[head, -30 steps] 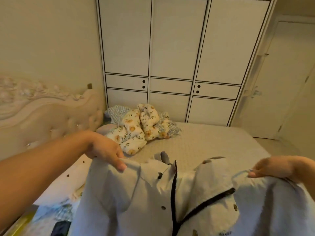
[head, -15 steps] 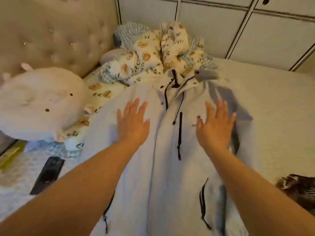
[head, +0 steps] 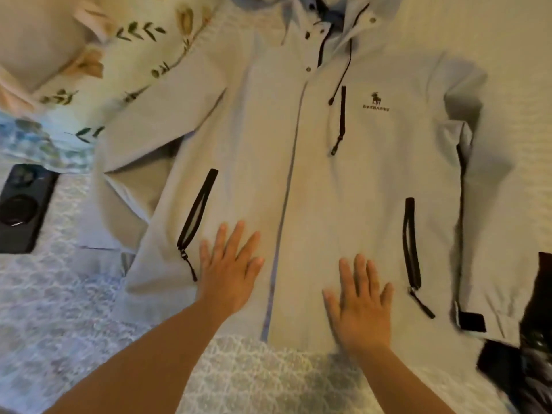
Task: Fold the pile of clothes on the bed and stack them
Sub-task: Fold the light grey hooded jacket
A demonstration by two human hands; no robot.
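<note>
Both hands lie flat on the lower front of a pale grey jacket (head: 313, 180), fingers straight and a little spread, gripping nothing. The left hand (head: 230, 276) presses the fabric left of the centre zip, low in the middle of the frame, its fingertips just beside the lower end of the slanted black pocket zip (head: 197, 213). The right hand (head: 360, 306) presses the panel right of the centre seam, lower down, near the jacket's hem, with the upright black pocket zip (head: 411, 243) just to its right.

The jacket is spread face up across the bed (head: 59, 309), filling the middle of the frame, with its collar and hood at the top edge. A short chest zip (head: 342, 115) and a small dark logo (head: 375, 103) sit in the upper centre right. One sleeve (head: 155, 127) bends back on itself at centre left; the other sleeve (head: 469, 204) runs down the right side, ending in a dark cuff tab at lower right.

A floral sheet (head: 125, 64) lies at upper left, with a pale pillow (head: 33, 40) in the corner above it. A black device (head: 22, 207) rests on the bedcover at the left edge. A dark, glossy garment (head: 534, 354) shows at the lower right edge, touching the jacket's sleeve end.
</note>
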